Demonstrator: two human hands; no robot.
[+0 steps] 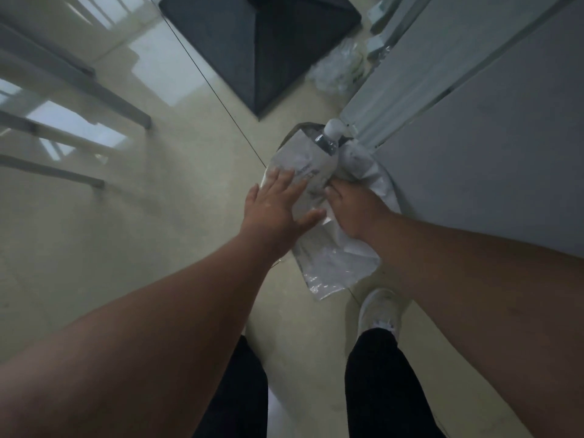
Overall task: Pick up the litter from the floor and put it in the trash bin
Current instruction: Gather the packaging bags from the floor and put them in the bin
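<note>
A small trash bin lined with a white bag stands on the floor against a grey wall panel. White paper litter and a plastic bottle with a white cap stick out of its top. My left hand lies flat with fingers spread on the paper, pressing on it. My right hand grips crumpled white paper at the bin's mouth. A clear plastic bag hangs down below both hands, over the bin's near side.
A dark square mat or base lies on the floor beyond the bin. Crumpled clear plastic sits beside it by the wall. Metal furniture legs stand to the left. My white shoe is just before the bin.
</note>
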